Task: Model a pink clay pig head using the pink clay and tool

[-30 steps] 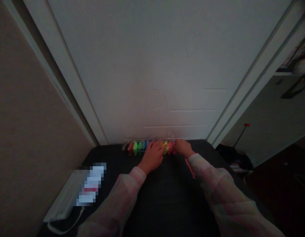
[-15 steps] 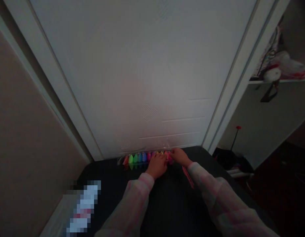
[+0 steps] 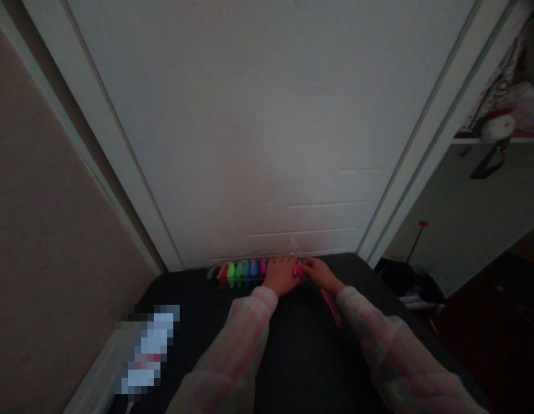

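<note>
Left hand (image 3: 282,276) moved along coloured pieces (image 3: 246,269) — screen (image 3: 149,348) blurred

The left hand (image 3: 282,276) had shifted rightward along the row of coloured pieces (image 3: 239,272), nearer the right hand (image 3: 321,274). It now covered the yellow piece, visible earlier, while the blue piece (image 3: 254,268) showed more fully than at first.

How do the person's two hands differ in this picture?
The left hand lies over the row of colourful pieces, while the right hand is at the row's right end. The left hand's fingers reach forward, slightly spread; the right hand's are curled in beside a pink piece. Both hands come out of pale, pink-tinged sleeves.
</note>
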`<state>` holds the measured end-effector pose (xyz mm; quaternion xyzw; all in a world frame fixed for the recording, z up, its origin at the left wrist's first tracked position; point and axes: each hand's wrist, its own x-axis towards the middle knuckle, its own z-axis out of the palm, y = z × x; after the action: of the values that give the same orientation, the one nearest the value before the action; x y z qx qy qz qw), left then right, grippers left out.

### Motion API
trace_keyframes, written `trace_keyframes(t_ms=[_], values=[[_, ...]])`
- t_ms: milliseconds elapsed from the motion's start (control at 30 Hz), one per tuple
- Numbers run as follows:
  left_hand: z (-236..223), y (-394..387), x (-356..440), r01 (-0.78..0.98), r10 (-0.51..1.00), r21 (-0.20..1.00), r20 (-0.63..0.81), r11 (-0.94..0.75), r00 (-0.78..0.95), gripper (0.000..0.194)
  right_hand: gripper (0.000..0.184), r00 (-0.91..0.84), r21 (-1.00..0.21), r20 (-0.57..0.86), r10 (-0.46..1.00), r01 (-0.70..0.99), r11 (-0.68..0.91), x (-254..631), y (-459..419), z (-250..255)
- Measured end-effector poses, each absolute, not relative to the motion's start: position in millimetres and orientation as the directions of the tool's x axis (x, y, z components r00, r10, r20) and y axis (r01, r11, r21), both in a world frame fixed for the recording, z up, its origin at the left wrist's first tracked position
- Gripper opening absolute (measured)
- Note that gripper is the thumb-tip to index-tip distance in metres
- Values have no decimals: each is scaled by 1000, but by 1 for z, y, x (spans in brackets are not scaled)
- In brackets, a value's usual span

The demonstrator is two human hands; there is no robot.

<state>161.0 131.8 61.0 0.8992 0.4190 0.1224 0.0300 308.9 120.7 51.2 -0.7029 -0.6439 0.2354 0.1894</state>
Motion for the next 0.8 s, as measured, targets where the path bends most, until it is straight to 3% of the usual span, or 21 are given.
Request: trace_keyframes(t_ms=[267, 567, 800], values=[[58, 151, 168, 753, 769, 155, 137, -640, 625, 50, 12, 49, -602, 94, 994, 798, 18, 307, 117, 55], [55, 149, 167, 758, 769, 130, 105, -640, 631, 44, 15, 110, -743, 214, 971, 663, 88, 302, 111, 55], [53, 145, 171, 755, 772, 160, 154, -636, 617, 49, 13, 224, -839, 298, 928, 525, 143, 317, 115, 113]])
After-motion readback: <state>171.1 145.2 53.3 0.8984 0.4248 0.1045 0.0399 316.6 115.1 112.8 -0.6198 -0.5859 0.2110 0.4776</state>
